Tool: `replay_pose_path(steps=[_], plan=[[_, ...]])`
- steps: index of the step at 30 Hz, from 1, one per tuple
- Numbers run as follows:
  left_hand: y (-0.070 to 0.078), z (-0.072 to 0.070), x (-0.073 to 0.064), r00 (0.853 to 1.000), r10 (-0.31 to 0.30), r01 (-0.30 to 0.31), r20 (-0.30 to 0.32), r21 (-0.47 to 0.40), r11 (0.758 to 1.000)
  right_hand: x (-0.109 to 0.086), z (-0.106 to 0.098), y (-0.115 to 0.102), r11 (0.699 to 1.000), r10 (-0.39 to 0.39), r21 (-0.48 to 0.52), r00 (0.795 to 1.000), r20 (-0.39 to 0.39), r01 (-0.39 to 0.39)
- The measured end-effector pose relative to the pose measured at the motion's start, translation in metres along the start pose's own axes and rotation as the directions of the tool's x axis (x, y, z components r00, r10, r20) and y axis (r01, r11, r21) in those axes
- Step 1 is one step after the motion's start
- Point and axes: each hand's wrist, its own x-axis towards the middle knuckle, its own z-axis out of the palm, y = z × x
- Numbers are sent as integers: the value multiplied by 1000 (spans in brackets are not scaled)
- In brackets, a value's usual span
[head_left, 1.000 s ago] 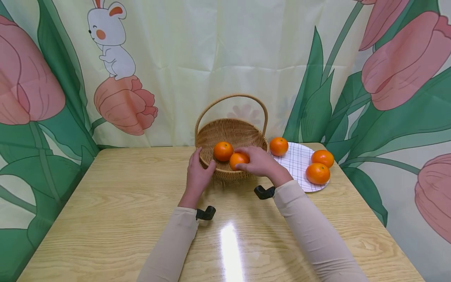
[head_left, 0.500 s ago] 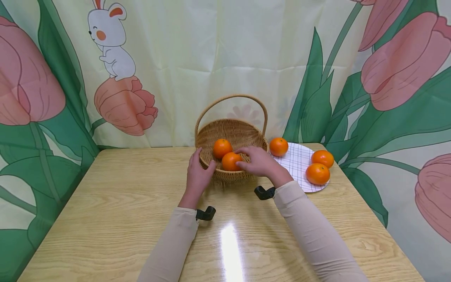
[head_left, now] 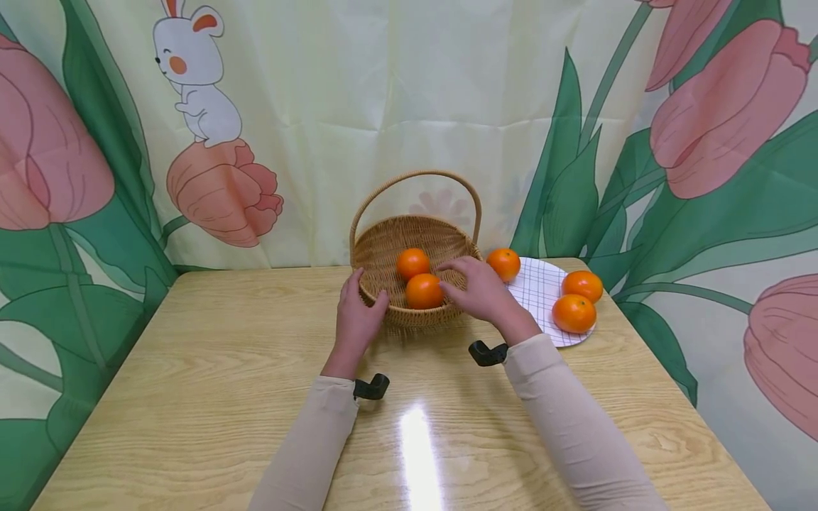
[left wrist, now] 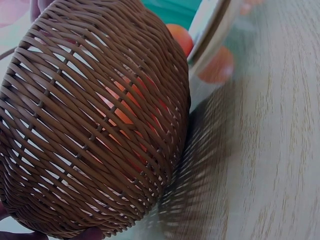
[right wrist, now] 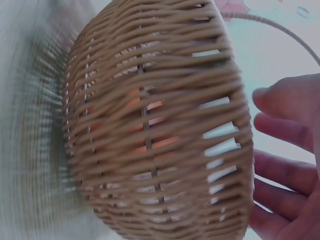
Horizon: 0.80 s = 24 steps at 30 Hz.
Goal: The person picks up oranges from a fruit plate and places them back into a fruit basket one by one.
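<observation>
A wicker basket point(head_left: 417, 316) with a tall hoop handle stands at the back of the table. Two oranges lie inside: a rear orange point(head_left: 413, 263) and a front orange point(head_left: 424, 292). My left hand point(head_left: 358, 319) holds the basket's left front rim, the thumb in front; in the left wrist view the woven side hides most of this hand. Over the right rim, my right hand point(head_left: 482, 291) has its thumb and fingers spread, just right of the front orange. In the right wrist view, the fingers of the right hand point(right wrist: 290, 150) are apart, beside the rim.
Right of the basket lies a white checked plate point(head_left: 535, 287) with an orange point(head_left: 503, 265) at its left edge and two oranges point(head_left: 574, 314) at its right. A printed curtain point(head_left: 319, 142) hangs behind the wooden table point(head_left: 224, 397).
My right hand has let go of the front orange in the basket and drawn slightly right. The two basket oranges have shifted a little. My left hand keeps its place at the rim.
</observation>
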Motion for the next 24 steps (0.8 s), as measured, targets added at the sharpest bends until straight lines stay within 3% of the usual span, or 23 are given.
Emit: replay_pose_path(steps=[11, 24], plan=[[-2, 0, -1, 1000, 9, -9, -9, -5, 1000, -13, -11, 12, 999, 33, 14, 993, -116, -31], [-1, 0, 0, 1000, 17, -17, -11, -4, 1000, -22, -17, 36, 999, 34, -2, 967, -253, -36]])
